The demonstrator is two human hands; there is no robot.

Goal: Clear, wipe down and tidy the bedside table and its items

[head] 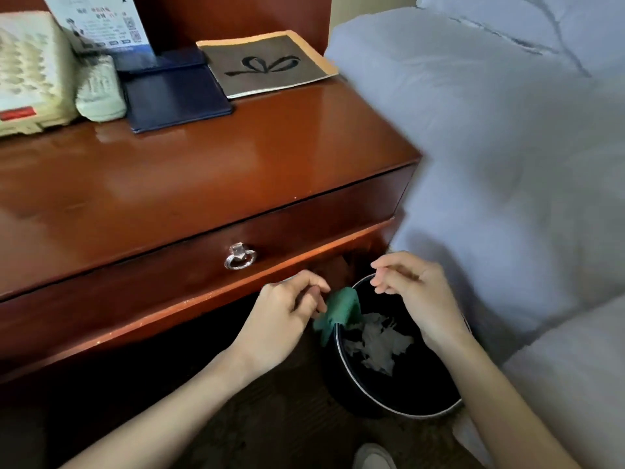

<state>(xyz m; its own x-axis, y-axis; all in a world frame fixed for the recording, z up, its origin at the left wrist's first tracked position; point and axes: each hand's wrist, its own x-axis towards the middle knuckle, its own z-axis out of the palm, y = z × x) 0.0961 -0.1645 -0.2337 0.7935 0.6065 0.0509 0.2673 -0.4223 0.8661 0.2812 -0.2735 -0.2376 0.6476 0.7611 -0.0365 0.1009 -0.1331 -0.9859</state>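
— Where are the hands?
— Low, over the black bin (399, 394). The left hand (287, 316) pinches a green cloth (338, 309) at the bin's rim; the right hand (416, 296) hangs above with fingers loosely curled, gripping nothing I can see.
— And the bedside table (203, 170)?
— Glossy reddish wood, its front bare. At the back: a cream telephone (30, 72), a navy folder (176, 93), a bow-printed booklet (267, 62). White bedding (507, 130) touches its right side.
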